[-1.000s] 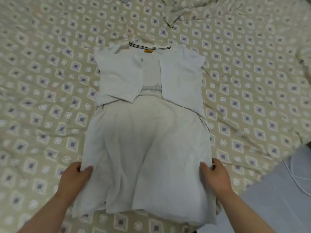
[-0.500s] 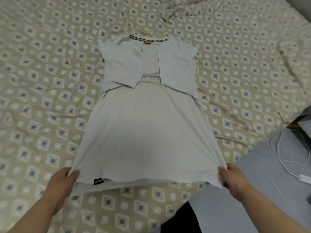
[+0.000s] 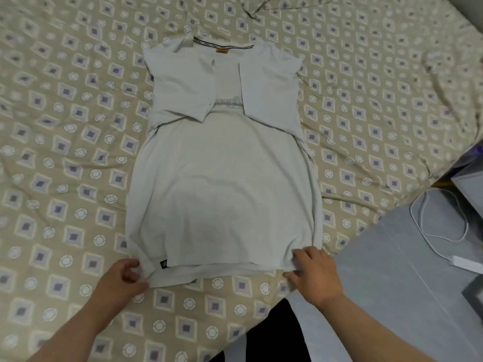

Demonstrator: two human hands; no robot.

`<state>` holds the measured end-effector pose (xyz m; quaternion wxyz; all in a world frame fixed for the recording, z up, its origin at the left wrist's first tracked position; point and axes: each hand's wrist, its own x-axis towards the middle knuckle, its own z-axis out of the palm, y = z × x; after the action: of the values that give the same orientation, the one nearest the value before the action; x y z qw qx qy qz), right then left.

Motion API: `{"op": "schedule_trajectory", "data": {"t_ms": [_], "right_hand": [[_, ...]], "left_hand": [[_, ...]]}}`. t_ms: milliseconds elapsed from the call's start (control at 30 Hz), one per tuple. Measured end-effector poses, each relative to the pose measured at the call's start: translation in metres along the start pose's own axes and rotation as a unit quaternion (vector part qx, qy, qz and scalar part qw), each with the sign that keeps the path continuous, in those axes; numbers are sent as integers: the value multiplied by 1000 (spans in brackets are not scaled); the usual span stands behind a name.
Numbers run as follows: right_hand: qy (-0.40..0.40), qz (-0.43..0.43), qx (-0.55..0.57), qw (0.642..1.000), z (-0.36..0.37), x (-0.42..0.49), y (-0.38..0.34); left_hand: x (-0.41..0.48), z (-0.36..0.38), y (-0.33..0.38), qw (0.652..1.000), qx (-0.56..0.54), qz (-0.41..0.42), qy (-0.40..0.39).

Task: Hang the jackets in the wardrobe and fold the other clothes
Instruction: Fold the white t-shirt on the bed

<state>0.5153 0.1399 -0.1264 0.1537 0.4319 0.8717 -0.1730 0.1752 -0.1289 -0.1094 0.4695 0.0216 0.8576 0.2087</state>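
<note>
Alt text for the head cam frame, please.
A person's left hand and right hand pinch the bottom corners of a pale T-shirt laid flat on a patterned bed, sleeves folded in over the chest. A white cable lies on the grey floor at right.

Flat bedspread (image 3: 65, 152) flanks the T-shirt (image 3: 222, 192); a bedding ridge (image 3: 277, 7) rises beyond it.

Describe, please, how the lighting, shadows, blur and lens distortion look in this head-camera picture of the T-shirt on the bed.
Head view: soft, even light with no glare; a faint shadow darkens the middle of the T-shirt; the left hand and right hand at its hem are slightly blurred; the bedspread pattern looks bowed toward the frame edges, as a wide-angle lens gives.
</note>
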Motion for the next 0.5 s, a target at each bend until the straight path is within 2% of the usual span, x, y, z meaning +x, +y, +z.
{"op": "schedule_trajectory", "data": {"t_ms": [100, 167, 300, 333, 433, 500], "right_hand": [[-31, 12, 59, 998, -9, 12, -2], [-48, 46, 119, 991, -19, 19, -4], [-108, 105, 246, 957, -36, 26, 1], [-120, 102, 232, 960, -36, 26, 3], [-129, 79, 87, 985, -35, 28, -1], [-127, 59, 63, 988, -34, 31, -9]], "left_hand": [[8, 11, -2, 990, 118, 54, 54], [9, 14, 0, 986, 133, 57, 81], [10, 15, 11, 983, 145, 82, 72], [9, 14, 14, 985, 130, 90, 70], [5, 10, 19, 990, 72, 86, 85], [3, 7, 16, 989, 56, 77, 114]]}}
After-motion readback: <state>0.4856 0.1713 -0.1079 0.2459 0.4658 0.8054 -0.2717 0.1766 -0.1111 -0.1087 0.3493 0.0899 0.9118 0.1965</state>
